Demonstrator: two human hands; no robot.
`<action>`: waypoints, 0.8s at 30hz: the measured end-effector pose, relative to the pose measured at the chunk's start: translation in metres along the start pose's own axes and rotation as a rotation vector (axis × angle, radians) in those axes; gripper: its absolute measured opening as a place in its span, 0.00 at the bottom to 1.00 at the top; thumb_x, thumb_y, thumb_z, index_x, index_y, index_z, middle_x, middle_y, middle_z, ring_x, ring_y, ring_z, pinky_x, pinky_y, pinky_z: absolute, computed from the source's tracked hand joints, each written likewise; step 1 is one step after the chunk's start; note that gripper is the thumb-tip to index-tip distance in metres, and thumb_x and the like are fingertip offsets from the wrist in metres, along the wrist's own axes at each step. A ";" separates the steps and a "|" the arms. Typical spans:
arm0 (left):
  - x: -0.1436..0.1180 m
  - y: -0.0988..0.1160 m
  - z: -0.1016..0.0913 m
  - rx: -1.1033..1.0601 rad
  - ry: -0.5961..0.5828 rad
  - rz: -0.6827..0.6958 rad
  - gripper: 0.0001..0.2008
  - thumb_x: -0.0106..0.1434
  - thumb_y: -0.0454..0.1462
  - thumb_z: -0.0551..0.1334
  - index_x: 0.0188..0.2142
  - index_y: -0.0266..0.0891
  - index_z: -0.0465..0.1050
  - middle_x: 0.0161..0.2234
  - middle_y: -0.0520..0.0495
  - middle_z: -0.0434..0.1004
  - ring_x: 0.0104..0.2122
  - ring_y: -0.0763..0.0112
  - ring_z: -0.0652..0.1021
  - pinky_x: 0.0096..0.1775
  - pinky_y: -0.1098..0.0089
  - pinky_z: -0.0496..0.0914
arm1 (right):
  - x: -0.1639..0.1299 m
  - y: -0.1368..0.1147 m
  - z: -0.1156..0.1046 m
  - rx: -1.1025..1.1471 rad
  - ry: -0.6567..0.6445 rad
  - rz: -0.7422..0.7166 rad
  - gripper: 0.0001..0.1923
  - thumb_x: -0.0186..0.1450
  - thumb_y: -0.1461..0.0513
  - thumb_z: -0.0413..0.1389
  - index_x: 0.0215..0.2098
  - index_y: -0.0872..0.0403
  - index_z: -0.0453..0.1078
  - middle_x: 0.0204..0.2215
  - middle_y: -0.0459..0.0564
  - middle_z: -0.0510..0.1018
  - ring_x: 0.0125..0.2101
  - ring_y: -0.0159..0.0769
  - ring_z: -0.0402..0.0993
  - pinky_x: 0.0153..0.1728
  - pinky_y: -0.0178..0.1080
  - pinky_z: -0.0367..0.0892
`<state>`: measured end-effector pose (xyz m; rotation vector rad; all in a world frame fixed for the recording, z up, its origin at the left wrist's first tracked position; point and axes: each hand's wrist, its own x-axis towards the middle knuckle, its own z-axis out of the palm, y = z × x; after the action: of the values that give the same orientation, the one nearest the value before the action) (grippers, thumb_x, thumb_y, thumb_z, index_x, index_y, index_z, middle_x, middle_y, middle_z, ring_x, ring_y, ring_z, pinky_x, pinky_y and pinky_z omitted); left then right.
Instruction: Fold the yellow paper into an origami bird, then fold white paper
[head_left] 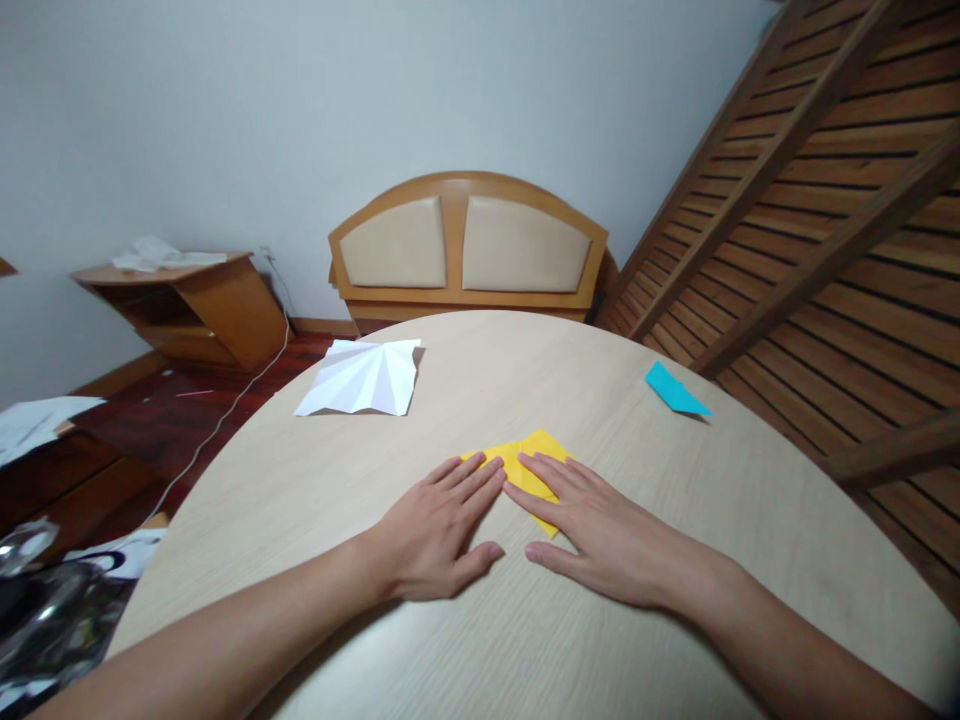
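Flat on the round bench, both hands press a folded yellow paper lying near its middle. Left hand lies palm down, fingers stretched straight, tips on the paper's left corner. Right hand likewise lies spread, covering the paper's right part; neither grips anything. A creased white sheet lies at ten o'clock from the paper, a blue folded piece at two o'clock, well apart.

Bare forearms, seemingly no sleeves
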<state>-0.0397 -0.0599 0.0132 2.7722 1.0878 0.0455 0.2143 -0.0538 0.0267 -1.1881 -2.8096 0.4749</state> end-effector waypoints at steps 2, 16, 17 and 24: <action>0.001 -0.001 -0.001 -0.017 -0.012 -0.011 0.39 0.72 0.54 0.50 0.72 0.33 0.45 0.72 0.37 0.43 0.71 0.54 0.49 0.69 0.54 0.48 | -0.002 -0.001 0.000 -0.002 0.004 0.004 0.34 0.70 0.46 0.53 0.71 0.43 0.53 0.71 0.57 0.52 0.70 0.56 0.45 0.66 0.64 0.49; -0.001 -0.003 0.000 -0.053 0.070 0.037 0.36 0.70 0.57 0.53 0.70 0.44 0.52 0.72 0.38 0.45 0.70 0.49 0.53 0.67 0.48 0.53 | -0.023 0.002 -0.003 -0.253 0.098 0.259 0.35 0.60 0.43 0.62 0.59 0.53 0.74 0.65 0.65 0.65 0.63 0.69 0.61 0.58 0.71 0.59; -0.001 -0.003 0.000 -0.056 0.076 0.041 0.36 0.70 0.57 0.53 0.70 0.44 0.52 0.72 0.38 0.46 0.70 0.49 0.53 0.66 0.48 0.53 | -0.024 0.003 -0.005 -0.273 0.099 0.283 0.34 0.60 0.43 0.62 0.57 0.54 0.75 0.64 0.65 0.66 0.63 0.69 0.62 0.58 0.71 0.60; -0.001 -0.003 0.002 -0.044 0.061 0.024 0.37 0.70 0.56 0.53 0.71 0.42 0.51 0.72 0.38 0.46 0.70 0.49 0.52 0.67 0.49 0.52 | -0.019 0.006 -0.016 -0.310 0.160 0.362 0.20 0.65 0.49 0.59 0.40 0.56 0.80 0.44 0.67 0.82 0.46 0.66 0.77 0.45 0.65 0.72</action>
<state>-0.0421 -0.0586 0.0105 2.7616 1.0547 0.1553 0.2343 -0.0596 0.0417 -1.7202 -2.5997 -0.0504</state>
